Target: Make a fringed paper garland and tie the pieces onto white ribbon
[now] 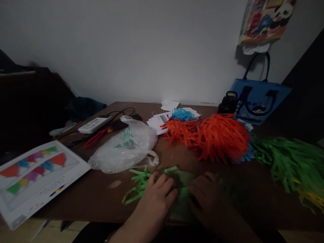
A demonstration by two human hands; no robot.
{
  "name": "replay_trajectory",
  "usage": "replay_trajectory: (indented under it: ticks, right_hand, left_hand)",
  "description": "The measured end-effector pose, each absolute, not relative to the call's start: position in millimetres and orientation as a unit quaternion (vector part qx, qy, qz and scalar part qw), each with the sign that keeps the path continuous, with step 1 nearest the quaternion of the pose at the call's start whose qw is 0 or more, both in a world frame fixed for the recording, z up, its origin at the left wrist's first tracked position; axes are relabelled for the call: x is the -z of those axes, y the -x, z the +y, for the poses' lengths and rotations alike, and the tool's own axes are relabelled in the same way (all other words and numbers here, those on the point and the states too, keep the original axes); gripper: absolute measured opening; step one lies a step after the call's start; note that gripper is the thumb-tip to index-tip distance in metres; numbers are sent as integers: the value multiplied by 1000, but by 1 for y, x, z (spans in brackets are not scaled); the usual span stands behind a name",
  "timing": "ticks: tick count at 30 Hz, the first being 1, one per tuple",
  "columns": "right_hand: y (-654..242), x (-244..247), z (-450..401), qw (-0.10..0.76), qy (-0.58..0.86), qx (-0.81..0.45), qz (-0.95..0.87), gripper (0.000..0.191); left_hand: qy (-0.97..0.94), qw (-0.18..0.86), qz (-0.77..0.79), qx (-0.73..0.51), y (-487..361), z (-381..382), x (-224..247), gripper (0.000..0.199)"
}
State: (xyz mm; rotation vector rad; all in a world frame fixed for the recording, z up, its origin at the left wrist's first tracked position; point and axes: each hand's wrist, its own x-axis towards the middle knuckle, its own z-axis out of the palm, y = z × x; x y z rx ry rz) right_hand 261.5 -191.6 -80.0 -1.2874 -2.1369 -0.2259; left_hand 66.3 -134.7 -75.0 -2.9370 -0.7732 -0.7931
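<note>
Near the front edge of the table lies a green fringed paper strip [138, 192], its cut ends sticking out to the left of my left hand [162, 190]. The fingers of that hand are bent and closed on the paper. My right hand [206, 194] is curled over the other end, its fingertips partly hidden in shadow. Between my hands a flat, darker green part [184, 182] of the paper shows. Beyond them sit an orange paper tassel bunch [222, 136] and a small light blue tassel [182, 114]. A large green tassel bunch [296, 158] lies at the right.
A white plastic bag [126, 145] lies ahead on the left, beside a printed picture box [40, 179]. Behind are a white power strip [94, 124] and white papers [158, 123]. A black bottle [227, 102] and blue tote bag [260, 98] stand at the back right.
</note>
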Motion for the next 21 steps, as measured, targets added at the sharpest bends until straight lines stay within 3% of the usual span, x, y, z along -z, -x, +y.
replay_trajectory:
  ticks: [6, 12, 21]
  right_hand:
    - [-265, 85, -194, 245, 449, 138, -848, 35]
    - [-289, 85, -199, 258, 436, 122, -854, 31]
    - [-294, 100, -188, 221, 559, 114, -791, 17]
  left_hand:
    - [941, -8, -214, 261, -65, -136, 71, 28]
    - [945, -27, -228, 233, -57, -135, 81, 23]
    - [909, -93, -371, 167, -62, -146, 66, 24]
